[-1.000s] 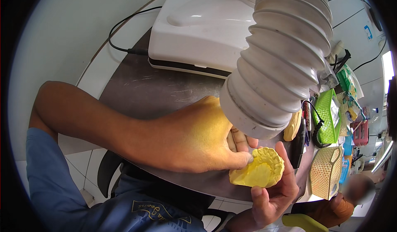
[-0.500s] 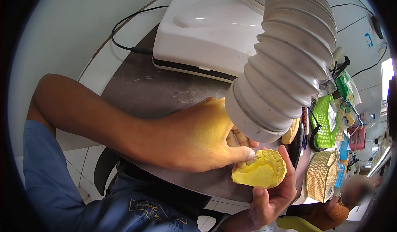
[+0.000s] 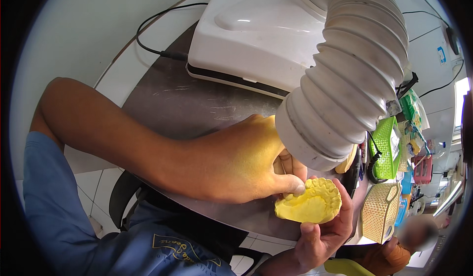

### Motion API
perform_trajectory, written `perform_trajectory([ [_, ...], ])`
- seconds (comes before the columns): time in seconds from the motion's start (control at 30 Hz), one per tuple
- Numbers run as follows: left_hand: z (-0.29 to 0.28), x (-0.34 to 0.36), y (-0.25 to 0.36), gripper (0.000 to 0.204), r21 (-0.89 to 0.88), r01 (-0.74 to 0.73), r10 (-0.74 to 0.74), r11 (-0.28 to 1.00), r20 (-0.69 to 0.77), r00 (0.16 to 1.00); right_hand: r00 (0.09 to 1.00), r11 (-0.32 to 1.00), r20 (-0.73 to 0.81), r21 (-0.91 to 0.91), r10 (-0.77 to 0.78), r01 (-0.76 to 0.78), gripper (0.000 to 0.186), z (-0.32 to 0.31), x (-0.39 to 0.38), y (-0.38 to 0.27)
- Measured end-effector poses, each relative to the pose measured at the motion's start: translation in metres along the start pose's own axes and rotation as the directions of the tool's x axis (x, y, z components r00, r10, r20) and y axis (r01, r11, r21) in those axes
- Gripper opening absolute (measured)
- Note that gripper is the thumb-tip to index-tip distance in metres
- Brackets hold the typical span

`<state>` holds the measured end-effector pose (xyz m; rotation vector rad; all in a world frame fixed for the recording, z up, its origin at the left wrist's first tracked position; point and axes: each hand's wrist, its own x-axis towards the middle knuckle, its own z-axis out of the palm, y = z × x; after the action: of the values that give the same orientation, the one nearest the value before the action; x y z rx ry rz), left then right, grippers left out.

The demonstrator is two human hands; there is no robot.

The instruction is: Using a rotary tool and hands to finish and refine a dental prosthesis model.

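Observation:
Between my two hands is a yellow dental cast [image 3: 309,202], a horseshoe row of teeth along its upper and right rim. My right hand [image 3: 320,241] grips it from below and the right, thumb on the lower edge and fingers behind the right side. From the left reaches my left hand [image 3: 246,158], its thumb pressed on the cast's upper left edge and its other fingers curled, partly hidden by the hose. The mouth of a white ribbed hose [image 3: 315,148] hangs just above the cast.
Behind my left arm, a white machine housing [image 3: 251,44] stands on the dark worktop [image 3: 172,89]. A pale yellow piece [image 3: 347,162] lies beyond the hose. Rightward are a green basket [image 3: 382,150], a beige basket [image 3: 378,209] and a person in an orange top [image 3: 382,261].
The whole view has shifted slightly, with the machine and hose now a little farther right. Both hands keep nearly the same hold on the cast.

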<state>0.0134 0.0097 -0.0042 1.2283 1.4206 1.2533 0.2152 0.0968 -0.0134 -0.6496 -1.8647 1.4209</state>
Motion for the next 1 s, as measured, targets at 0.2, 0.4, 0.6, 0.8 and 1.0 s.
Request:
perform_trajectory([
  [0.2,0.011,-0.007,-0.005,0.032,-0.110,-0.228,0.217,0.967,-0.107,0.970,0.995,0.997,-0.068,0.035,-0.068,0.071,0.080,0.005,0.001,0.005],
  [0.4,0.007,-0.010,-0.013,0.028,0.001,-0.306,0.306,0.952,-0.063,0.950,0.995,0.999,-0.083,0.018,-0.047,0.049,0.079,0.005,-0.003,0.002],
  [0.6,0.007,-0.004,-0.018,0.019,0.270,-0.436,0.447,0.859,0.023,0.894,0.999,0.965,-0.038,-0.261,-0.026,0.016,0.082,-0.011,-0.002,0.004],
  [0.8,0.009,-0.006,-0.024,0.023,0.314,-0.460,0.476,0.830,0.030,0.879,1.000,0.949,-0.020,-0.315,0.020,-0.025,0.089,-0.010,-0.003,0.004],
  [1.0,0.014,-0.005,-0.030,0.024,0.201,-0.469,0.476,0.860,0.016,0.879,0.999,0.943,-0.034,-0.331,0.021,-0.031,0.090,-0.009,-0.004,0.001],
])
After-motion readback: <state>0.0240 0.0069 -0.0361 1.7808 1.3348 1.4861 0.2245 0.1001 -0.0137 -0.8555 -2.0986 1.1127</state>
